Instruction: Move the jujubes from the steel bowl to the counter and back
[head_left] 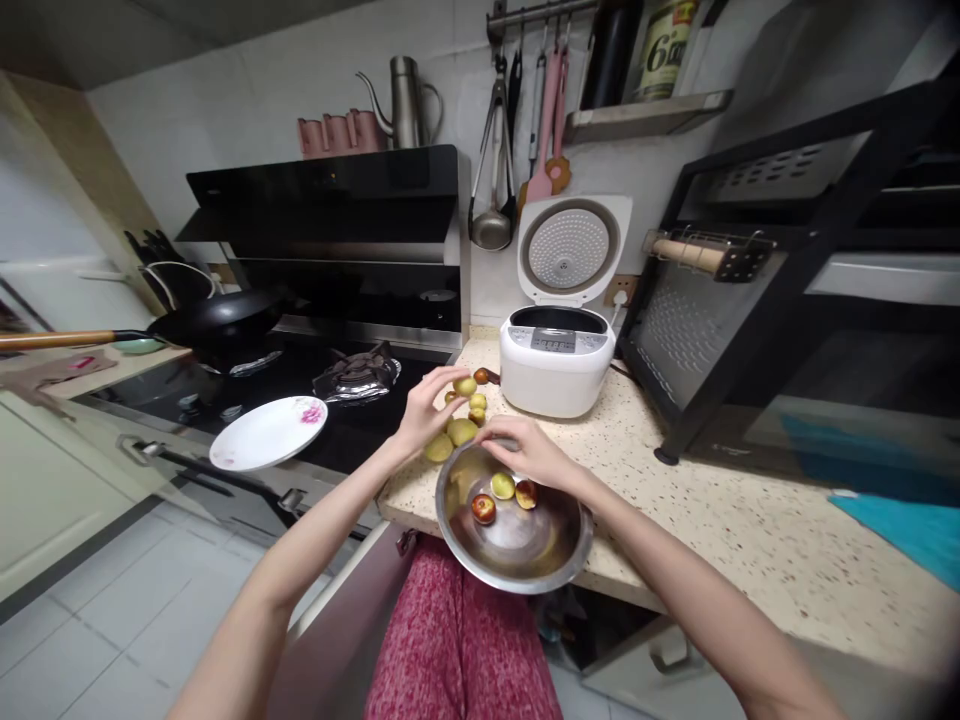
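My left hand [426,410] is pinching a yellow-green jujube [465,386] between thumb and fingertips, just above the counter. Below and beside it lie several green and reddish-brown jujubes [463,431]. A steel bowl [517,560] juts out past the counter's front edge over my lap. My right hand [531,452] is closed at the bowl's far rim, fingers curled over it; the thumb is partly hidden. Inside the bowl are a green jujube [502,486] and two brown-patched ones, including a red-brown jujube [484,509].
A white rice cooker [556,372] with its lid raised stands behind the bowl. To the left, a white plate [268,433] overhangs the stove's front edge, and a wok [217,318] sits on a burner. A black rack [675,300] stands at right. A cabinet door [352,610] hangs open below.
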